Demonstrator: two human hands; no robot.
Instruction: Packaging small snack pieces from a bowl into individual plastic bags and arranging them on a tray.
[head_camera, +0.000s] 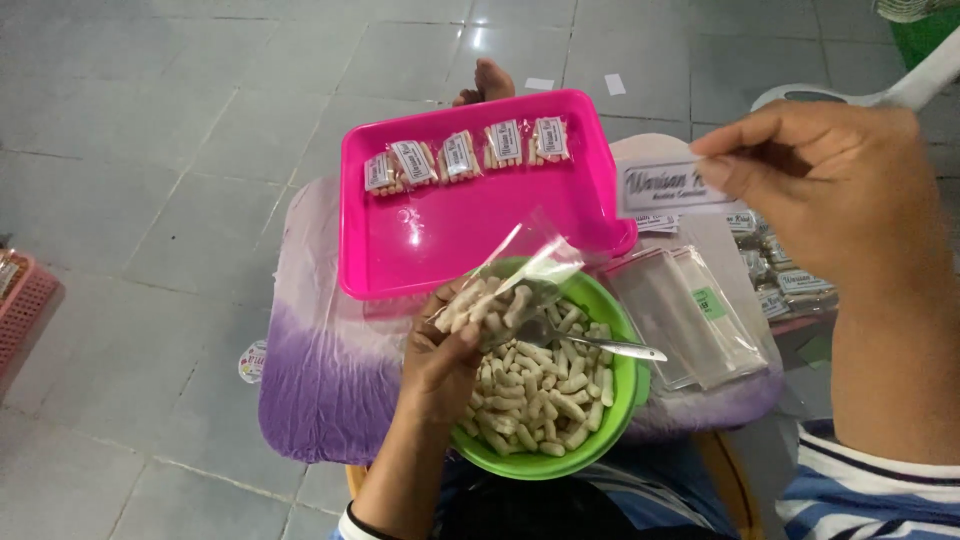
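Small clear bag, partly filled with pale stick snacks, held tilted just above the near-left rim of the green bowl. Left hand grips the bag's lower end, fingers curled tight around it; the bag's open top points up and away, toward the pink tray.

Right hand is raised well to the right of the bowl and above it. Thumb and fingertips pinch a small white paper label by its right edge; the remaining fingers are folded in.

Bowl holds a heap of the same stick snacks. A metal spoon lies in it, handle resting over the right rim.

Pink tray sits directly behind the bowl, touching or nearly so. Five filled, labelled packets lie in a row along its far side.

Stack of empty clear bags lies just right of the bowl. More labelled packets further right, partly hidden by the right arm.

All rests on a white-and-purple cloth. Behind the tray, a bare foot on the grey tile floor.
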